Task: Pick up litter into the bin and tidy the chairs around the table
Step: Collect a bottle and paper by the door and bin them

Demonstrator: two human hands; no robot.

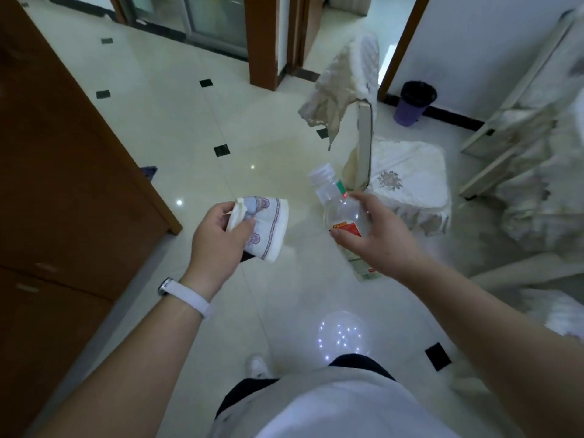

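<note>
My left hand [218,235] grips a crumpled white paper cup [268,229] with a purple pattern, held out over the floor. My right hand [376,235] holds a clear plastic bottle [338,210] with a white cap and a red and green label, neck pointing up and away. A purple bin [410,105] with a black liner stands by the far wall, well beyond both hands. A chair [407,181] with a white cushion cover stands between me and the bin, its back draped in a loose cloth [335,90].
A brown wooden cabinet [63,184] fills the left side. White cloth-covered furniture [537,184] crowds the right edge. Glossy pale floor tiles [189,121] with small black diamonds stretch ahead toward wooden door frames [262,42].
</note>
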